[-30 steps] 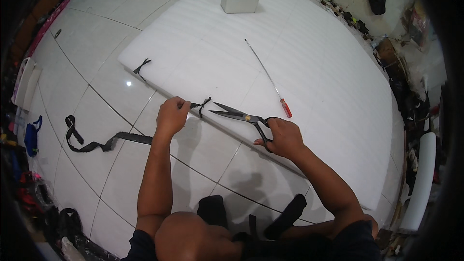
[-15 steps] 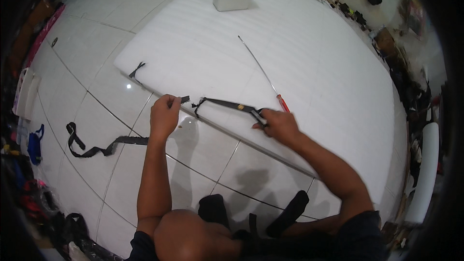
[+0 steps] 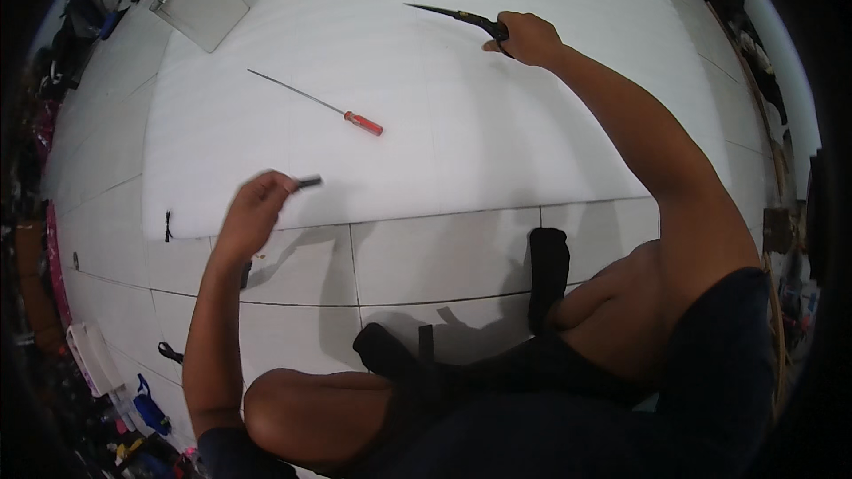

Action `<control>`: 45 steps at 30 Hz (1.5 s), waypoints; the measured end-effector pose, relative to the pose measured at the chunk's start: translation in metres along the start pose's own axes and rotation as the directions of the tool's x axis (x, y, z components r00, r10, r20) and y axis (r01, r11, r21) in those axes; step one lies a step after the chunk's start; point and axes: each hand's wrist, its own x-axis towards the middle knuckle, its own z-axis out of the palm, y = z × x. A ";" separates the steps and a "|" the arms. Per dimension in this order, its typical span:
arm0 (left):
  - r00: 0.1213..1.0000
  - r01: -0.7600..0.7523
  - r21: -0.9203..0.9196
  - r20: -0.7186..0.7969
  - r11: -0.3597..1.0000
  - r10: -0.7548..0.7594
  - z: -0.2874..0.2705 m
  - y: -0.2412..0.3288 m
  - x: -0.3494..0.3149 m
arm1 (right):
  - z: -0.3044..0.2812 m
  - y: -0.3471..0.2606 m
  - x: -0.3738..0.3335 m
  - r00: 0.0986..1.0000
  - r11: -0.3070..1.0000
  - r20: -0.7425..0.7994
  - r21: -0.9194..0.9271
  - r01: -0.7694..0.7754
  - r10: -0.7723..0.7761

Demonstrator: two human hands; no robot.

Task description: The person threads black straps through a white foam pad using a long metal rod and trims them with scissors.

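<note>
My left hand (image 3: 253, 213) is closed on a black cloth strip (image 3: 309, 182), whose short end sticks out past the fingertips over the edge of a white foam slab (image 3: 461, 142). Parts of a black strip also show on the floor beside my left forearm, which hides the stretch between. Farther off to the right, my right hand (image 3: 531, 38) grips black-handled scissors (image 3: 461, 16) above the slab, the blades pointing left and looking closed together. One black tied strip (image 3: 168, 226) is at the slab's near left corner. A red-handled screwdriver (image 3: 362, 122) lies on the slab between my hands.
A pale rectangular box (image 3: 206, 9) stands on the slab's far left. White floor tiles (image 3: 302, 266) run along its near edge, by my black-socked feet. A white roll (image 3: 785, 62) lies at the right, and assorted items including a blue pouch (image 3: 151, 406) line the left.
My right hand has carried the scissors away from the tied strip, farther out over the slab. My left hand keeps its strip. The whole view has turned, shifting the box and screwdriver leftward.
</note>
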 end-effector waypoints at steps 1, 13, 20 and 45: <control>0.998 0.007 0.075 0.057 0.997 -0.012 0.005 0.000 -0.001 | 0.005 0.005 0.005 1.000 1.000 0.008 0.003 0.013 -0.013; 0.982 -0.076 0.630 -0.086 0.773 0.166 0.143 -0.007 0.049 | 0.025 0.051 0.103 0.746 0.979 0.641 0.048 0.197 -0.181; 0.961 -0.011 0.660 -0.202 0.751 0.191 0.166 -0.019 0.075 | 0.111 0.181 0.122 0.926 0.927 -0.209 -0.279 0.251 -0.314; 0.845 0.079 0.534 -0.483 0.842 0.228 0.175 -0.048 0.048 | 0.102 -0.005 -0.087 0.648 0.666 -0.253 0.019 0.746 -0.718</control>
